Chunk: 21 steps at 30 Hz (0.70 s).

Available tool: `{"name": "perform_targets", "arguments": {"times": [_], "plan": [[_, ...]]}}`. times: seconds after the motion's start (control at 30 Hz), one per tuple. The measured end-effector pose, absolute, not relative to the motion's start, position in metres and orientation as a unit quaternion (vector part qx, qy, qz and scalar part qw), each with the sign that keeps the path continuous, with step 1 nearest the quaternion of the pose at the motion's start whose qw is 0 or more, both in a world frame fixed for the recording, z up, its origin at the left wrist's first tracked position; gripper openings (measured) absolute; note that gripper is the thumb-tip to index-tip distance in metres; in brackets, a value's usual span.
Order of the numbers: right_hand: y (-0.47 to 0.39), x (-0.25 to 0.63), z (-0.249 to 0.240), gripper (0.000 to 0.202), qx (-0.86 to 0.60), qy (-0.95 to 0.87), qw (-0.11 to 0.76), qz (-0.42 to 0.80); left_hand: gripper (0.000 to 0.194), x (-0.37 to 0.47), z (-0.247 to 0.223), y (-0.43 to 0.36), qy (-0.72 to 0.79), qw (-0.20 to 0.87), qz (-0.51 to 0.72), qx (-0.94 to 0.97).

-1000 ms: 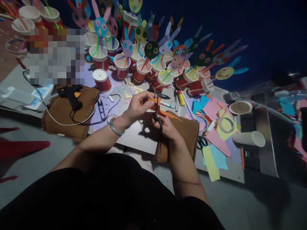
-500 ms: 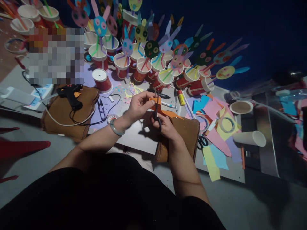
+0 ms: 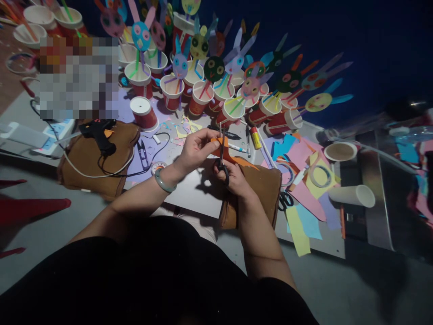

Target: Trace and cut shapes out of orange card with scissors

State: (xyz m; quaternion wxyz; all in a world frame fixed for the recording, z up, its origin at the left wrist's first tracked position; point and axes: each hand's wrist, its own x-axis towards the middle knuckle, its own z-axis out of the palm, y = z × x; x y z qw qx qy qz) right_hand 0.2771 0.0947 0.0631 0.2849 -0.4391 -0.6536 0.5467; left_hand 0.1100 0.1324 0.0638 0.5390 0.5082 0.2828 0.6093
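From my end, the left hand (image 3: 194, 152) pinches one end of the orange paper (image 3: 237, 160), while the right hand (image 3: 234, 178) has its fingers curled through the handles of the scissors (image 3: 221, 155), blades at the paper and tips pointing away from the body. The paper spans the gap between both sets of fingers, its ragged tail running past the right ones above a brown cushion (image 3: 259, 189). I judge the cutting as partway: shape shows in the sheet, but the pinched end looks attached, and I can't tell how deep this cut runs. Beyond the fingers, many paper-cup rabbits (image 3: 214, 68) on the bench (image 3: 324, 246) look finished to me; left of the fingers, an upside-down paper cup (image 3: 146, 119) has no head. Left to do, I'd say, is the rest of this cut.
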Motion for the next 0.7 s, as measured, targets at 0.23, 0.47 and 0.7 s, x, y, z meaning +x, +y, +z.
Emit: {"name": "perform_targets", "arguments": {"times": [0.23,0.47,0.7], "plan": [[0.095,0.2791,0.0609,0.04,-0.445,-0.653,0.284,0.543,0.034,0.1093,0.0643,0.1325,0.284,0.539,0.605,0.513],[0.095,0.2802,0.0587,0.046,-0.444,-0.656,0.283,0.54,0.034,0.1098,0.0643,0.1318,0.284,0.536,0.611,0.509],[0.0953,0.2807,0.0593,0.045,-0.44,-0.663,0.28,0.537,0.034,0.1085,0.0652,0.1318,0.286,0.539,0.607,0.51]]}}
